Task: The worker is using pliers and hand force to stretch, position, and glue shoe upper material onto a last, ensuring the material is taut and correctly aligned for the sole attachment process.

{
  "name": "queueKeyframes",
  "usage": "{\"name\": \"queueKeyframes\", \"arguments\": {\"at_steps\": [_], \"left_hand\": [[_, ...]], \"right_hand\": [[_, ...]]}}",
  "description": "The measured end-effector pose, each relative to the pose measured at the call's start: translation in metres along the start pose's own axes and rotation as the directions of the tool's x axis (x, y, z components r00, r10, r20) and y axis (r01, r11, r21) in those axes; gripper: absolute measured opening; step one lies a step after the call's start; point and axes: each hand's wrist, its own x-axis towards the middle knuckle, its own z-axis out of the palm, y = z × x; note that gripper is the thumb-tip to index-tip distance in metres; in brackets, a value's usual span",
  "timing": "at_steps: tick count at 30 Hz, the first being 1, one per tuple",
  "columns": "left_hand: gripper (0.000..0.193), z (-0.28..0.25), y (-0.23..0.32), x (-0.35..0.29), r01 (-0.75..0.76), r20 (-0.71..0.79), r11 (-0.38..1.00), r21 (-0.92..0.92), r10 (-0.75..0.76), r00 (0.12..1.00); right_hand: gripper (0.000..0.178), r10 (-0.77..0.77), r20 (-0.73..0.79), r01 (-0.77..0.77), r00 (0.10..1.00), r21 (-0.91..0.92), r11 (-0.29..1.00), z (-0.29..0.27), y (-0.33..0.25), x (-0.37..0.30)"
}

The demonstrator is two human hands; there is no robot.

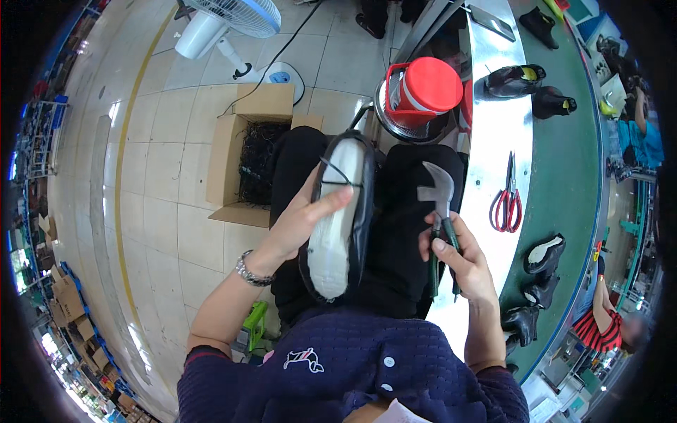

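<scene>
Your left hand [300, 224] grips the black shoe [330, 261] above your lap [402, 233], pale face up, a dark strand [337, 171] across it; your right hand [462, 259] grips the pincers [442, 187], clear of it — a steadying step, it seems. Working that strand would call for closing in. Scissors [509, 204] lie on the bench [496, 127].

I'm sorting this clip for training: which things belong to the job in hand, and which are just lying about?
Apparently in the job:
- black shoe, in the left hand
- pincers, in the right hand

Apparently lying about:
- scissors
- phone
- fan
</scene>
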Motion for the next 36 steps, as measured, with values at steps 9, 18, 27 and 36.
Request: {"name": "queueKeyframes", "arguments": {"at_steps": [9, 18, 27, 36], "left_hand": [[0.068, -0.014, -0.031, 0.02, -0.384, -0.099, 0.795, 0.469, 0.479, 0.872], [0.022, -0.004, -0.007, 0.036, -0.507, -0.207, 0.551, 0.663, 0.786, 0.583], [0.029, -0.021, -0.005, 0.034, -0.576, 0.095, 0.268, 0.772, 0.848, 0.522], [0.041, -0.018, -0.009, 0.039, -0.513, 0.204, 0.111, 0.851, 0.83, 0.518]], "right_hand": [[0.066, 0.207, 0.287, -0.222, 0.935, 0.02, 0.975, 0.031, -0.05, 0.043], [0.055, 0.168, 0.182, -0.086, 0.969, -0.39, 0.917, 0.042, -0.053, 0.067], [0.056, 0.157, 0.133, -0.02, 0.979, -0.696, 0.717, 0.037, -0.072, 0.063], [0.067, -0.419, 0.243, 0.272, 0.875, -0.962, 0.01, 0.047, -0.062, 0.085]]}}
